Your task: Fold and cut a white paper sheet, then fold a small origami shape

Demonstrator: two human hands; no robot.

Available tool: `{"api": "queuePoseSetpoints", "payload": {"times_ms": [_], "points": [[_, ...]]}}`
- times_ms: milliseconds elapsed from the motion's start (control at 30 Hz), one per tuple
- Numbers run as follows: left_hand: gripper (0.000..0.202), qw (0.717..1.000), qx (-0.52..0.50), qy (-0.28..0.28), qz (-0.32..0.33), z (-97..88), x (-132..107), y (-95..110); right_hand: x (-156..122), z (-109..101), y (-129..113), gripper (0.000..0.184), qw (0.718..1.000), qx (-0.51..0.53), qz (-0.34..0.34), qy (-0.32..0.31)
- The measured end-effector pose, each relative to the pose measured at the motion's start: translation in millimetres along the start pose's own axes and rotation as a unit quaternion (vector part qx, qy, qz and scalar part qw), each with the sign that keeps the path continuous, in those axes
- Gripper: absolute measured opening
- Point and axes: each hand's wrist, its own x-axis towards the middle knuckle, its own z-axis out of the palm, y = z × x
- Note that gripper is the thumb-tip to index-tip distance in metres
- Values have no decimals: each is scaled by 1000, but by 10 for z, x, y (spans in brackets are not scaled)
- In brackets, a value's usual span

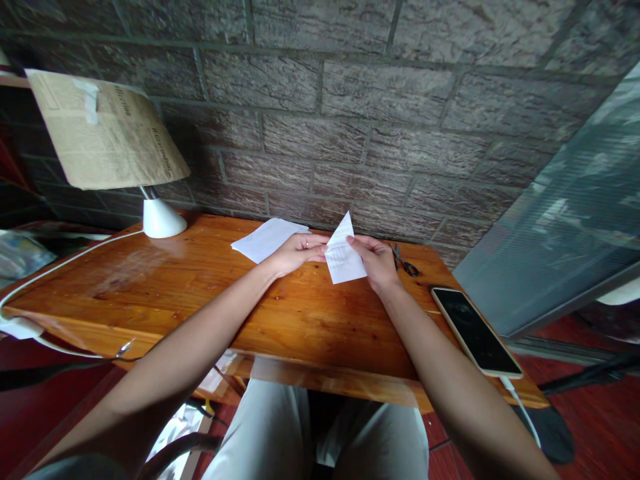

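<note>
Folded paper (344,263): held above the tabletop (310,320), I'd guess for free handling.
Left hand (296,255): fingers pinch its left edge.
Right hand (379,261): fingers pinch opposite, seemingly steadying it.

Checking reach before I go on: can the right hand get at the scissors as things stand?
Probably yes: the scissors lie on the table beside the right hand, their handles uncovered. That hand grips the folded paper, though, so it would likely have to leave it to the left hand first.

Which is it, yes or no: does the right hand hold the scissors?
No, the right hand holds folded paper; the scissors lie on the table.
</note>
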Motion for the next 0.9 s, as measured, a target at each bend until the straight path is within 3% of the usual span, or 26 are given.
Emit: {"api": "queuePoseSetpoints", "payload": {"times_ms": [200,600,800,900], "points": [[45,1000,-3,0,-9,-48,3,-18,4,-34,-12,37,999,-32,-15,-1],[40,995,28,96,-10,-13,31,-60,-25,-1,58,33,999,-37,0,-34],[38,998,39,33,-21,16,-5,-52,-37,-10,85,36,995,-72,13,-72],[38,998,38,39,-22,10,-3,-76,-17,-36,91,36,991,-100,5,-89]]}}
